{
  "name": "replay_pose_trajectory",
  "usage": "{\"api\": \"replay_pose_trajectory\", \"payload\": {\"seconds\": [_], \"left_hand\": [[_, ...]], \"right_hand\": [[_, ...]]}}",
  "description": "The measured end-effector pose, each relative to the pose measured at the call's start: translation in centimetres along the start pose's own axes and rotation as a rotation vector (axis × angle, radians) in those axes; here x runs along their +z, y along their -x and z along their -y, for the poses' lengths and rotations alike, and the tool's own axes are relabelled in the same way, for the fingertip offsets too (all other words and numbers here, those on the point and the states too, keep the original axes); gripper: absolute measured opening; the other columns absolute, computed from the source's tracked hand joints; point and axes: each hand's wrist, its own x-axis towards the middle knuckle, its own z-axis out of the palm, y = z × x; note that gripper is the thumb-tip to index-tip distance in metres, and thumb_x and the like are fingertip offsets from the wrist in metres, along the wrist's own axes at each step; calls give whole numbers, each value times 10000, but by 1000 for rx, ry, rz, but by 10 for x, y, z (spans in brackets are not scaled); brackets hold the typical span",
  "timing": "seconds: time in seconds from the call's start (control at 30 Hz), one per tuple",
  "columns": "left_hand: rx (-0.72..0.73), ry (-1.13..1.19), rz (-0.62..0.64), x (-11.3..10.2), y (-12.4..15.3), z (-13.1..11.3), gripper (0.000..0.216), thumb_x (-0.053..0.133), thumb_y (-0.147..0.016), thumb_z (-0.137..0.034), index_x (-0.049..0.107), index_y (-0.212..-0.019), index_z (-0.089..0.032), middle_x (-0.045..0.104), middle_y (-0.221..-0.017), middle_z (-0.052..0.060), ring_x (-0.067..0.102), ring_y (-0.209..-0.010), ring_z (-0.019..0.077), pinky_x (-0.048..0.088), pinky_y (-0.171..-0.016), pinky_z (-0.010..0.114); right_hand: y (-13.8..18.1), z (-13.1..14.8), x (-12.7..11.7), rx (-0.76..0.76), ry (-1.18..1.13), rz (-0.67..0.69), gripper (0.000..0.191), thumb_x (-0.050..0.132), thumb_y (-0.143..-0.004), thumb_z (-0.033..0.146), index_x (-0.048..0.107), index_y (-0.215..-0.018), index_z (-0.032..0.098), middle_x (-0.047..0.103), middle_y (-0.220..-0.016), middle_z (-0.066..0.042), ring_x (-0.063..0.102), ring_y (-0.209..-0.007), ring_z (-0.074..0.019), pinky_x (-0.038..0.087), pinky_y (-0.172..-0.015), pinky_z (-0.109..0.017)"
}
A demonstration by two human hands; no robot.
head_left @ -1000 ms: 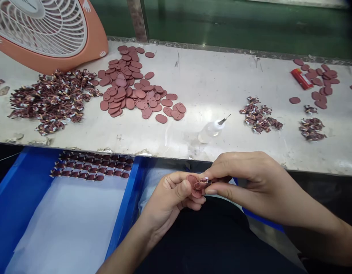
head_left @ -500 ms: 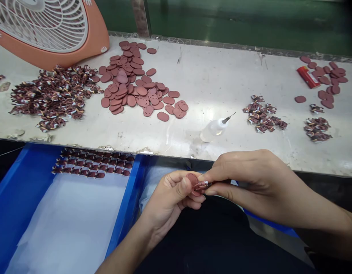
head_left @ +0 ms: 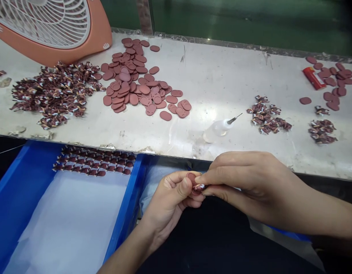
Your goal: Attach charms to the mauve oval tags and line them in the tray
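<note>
My left hand pinches a reddish-brown oval base between thumb and fingers, just in front of the bench edge. Against that base, my right hand presses a tiny painted figurine, gripped between thumb and forefinger. Fingers hide most of the figurine and part of the base. On the bench beyond lies a white squeeze bottle with a needle tip, tilted toward the right. A small group of similar figurines is right of the bottle.
An orange fan stands at the back left, by a heap of figurines and a pile of oval bases. A red lighter lies among bases at right. Below, a blue drawer holds rows of mounted figurines.
My right hand has turned the figurine and brought it closer against the base. The left hand keeps its hold. The whole view has shifted slightly.
</note>
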Motion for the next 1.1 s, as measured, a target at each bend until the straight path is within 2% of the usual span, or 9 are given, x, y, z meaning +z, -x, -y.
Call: {"api": "replay_pose_trajectory", "payload": {"seconds": [0.43, 0.6, 0.77, 0.9, 1.0, 1.1], "left_hand": [[15, 26, 7, -5, 1, 1, 353, 876, -696, -470, 753, -707, -140, 626, -619, -6, 565, -553, 65, 486, -562, 153], [34, 26, 80, -9, 1, -2, 341, 882, -696, -449, 740, -680, -140, 615, -628, -13, 563, -554, 57, 483, -552, 136], [60, 34, 139, -15, 1, -4, 383, 862, -697, -508, 746, -724, -144, 619, -631, -13, 571, -536, 57, 501, -532, 130], [67, 62, 150, -20, 0, -3, 433, 877, -650, -548, 749, -793, -160, 644, -636, -8, 621, -564, 85, 505, -495, 130], [47, 67, 166, -21, -1, -4, 462, 872, -645, -566, 760, -844, -165, 670, -668, -2, 602, -527, 73, 520, -472, 133], [39, 83, 186, -22, -1, -6, 464, 862, -645, -585, 751, -786, -157, 682, -696, 9, 616, -548, 73, 535, -474, 128]], "right_hand": [[-7, 2, 4, -10, 9, 42, 152, 584, -973, 120, 699, -903, 190, 702, -826, -14, 654, -691, -97, 519, -646, -192], [-13, 5, 0, -14, 19, 67, 122, 603, -975, 152, 710, -926, 185, 689, -819, -14, 640, -695, -103, 498, -641, -200], [-14, 11, -2, -8, -17, 78, 149, 628, -977, 204, 684, -1115, 198, 693, -892, -10, 653, -774, -101, 510, -705, -198], [-11, 13, -1, 11, -22, 20, 306, 709, -930, 247, 643, -1228, 221, 689, -936, -4, 646, -817, -111, 518, -717, -205], [-9, 9, 3, -15, -24, -71, 299, 732, -915, 244, 661, -1204, 216, 680, -904, 10, 619, -769, -89, 511, -692, -184], [-7, 5, 11, -21, -82, -113, 292, 730, -916, 203, 674, -1203, 210, 682, -893, 18, 603, -734, -62, 503, -661, -152]]}}
